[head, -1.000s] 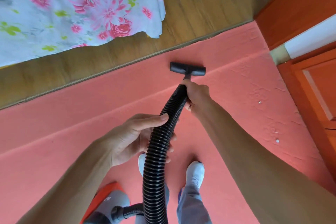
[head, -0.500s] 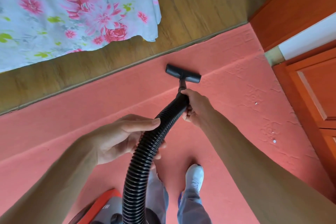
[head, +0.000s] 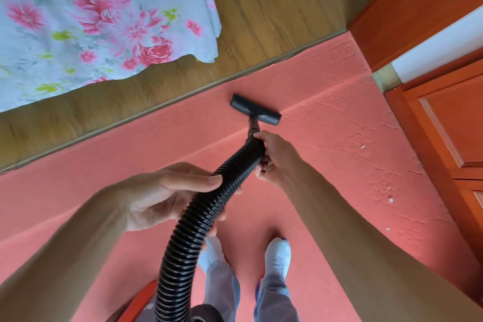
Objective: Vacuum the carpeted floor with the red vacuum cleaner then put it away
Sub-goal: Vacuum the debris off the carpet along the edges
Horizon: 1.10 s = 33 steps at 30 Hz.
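Left hand [head: 162, 196] holds the black ribbed hose [head: 198, 222] at mid-length: the thumb lies along the top and the fingers curl underneath, so the hand is closed around it. Far beyond this hand, at the far left, a floral sheet [head: 91, 21] lies over a wooden floor [head: 274, 8], whose edge strip meets the pink carpet [head: 104, 165] on a diagonal. Near the bottom edge, just left of the hose, a corner of the red vacuum cleaner [head: 142, 300] stands on the carpet; most of its body is out of view. The hose rises from that point, arches through the left hand and runs away to the right. Below the arch are the person's grey trouser legs and one white shoe [head: 277, 256] flat on the carpet. Further on, the black T-shaped nozzle [head: 255, 110] rests on the carpet, near the edge strip but apart from it. Right hand [head: 274, 159] grips the far end of the hose just behind the nozzle neck, fingers wrapped around it. To the right of this hand, a few small white specks [head: 362, 146] lie on the wrinkled carpet. At the far right stands an orange wooden cabinet [head: 444, 125], its base meeting the carpet.
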### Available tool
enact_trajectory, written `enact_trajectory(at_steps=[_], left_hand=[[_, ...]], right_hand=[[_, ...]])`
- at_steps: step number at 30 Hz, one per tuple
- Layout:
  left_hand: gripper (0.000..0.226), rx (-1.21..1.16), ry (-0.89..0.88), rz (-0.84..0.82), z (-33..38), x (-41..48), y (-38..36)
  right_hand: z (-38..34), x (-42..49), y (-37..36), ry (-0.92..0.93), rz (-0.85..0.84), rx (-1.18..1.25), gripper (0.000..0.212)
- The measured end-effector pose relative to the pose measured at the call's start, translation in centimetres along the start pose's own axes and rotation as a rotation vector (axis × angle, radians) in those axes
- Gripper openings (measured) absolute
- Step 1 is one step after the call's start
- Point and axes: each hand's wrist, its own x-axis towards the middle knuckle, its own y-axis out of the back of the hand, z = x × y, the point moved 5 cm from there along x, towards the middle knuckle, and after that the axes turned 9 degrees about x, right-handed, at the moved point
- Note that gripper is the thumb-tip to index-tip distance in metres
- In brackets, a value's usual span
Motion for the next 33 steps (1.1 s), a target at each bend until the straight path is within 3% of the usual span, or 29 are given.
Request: enact_trajectory(at_steps=[6,12,15,18,21,23,28,33], left_hand=[[0.082,-0.087,-0.06,0.146,0.2,0.2,1.0],[0.046,-0.072,-0.035,0.421,-0.1,2.5,-1.2],[0.042,-0.008,-0.077,0.33,1.3,3.8,-3.9],[0.04,0.114,-0.062,0.177,2.2,5.1,-6.1],[0.037,0.196,-0.02,0.084,2.2,6.0,-7.5],[0.035,0.23,-0.003,0.063,2.1,6.4,-7.8],[0.032,0.263,0.007,0.061,2.3,8.0,-9.3],[0.031,0.324,0.019,0.072,2.9,11.0,-11.6]], right_hand=[[-1.2,0.9,-2.9,0.036,-0.01,0.022,0.021],[-2.3,3.2,1.3,0.164,0.133,0.12,0.032],[-2.5,2.5,4.8,0.166,0.085,0.326,0.037],[-1.9,0.7,8.7,0.133,0.06,0.437,0.019],[-0.5,-0.5,12.2,0.094,0.051,0.51,0.025],[0.0,-0.3,13.6,0.092,0.086,0.512,0.033],[0.4,-0.2,16.3,0.116,0.196,0.623,0.024],[0.2,1.5,19.1,0.136,0.227,0.695,0.034]])
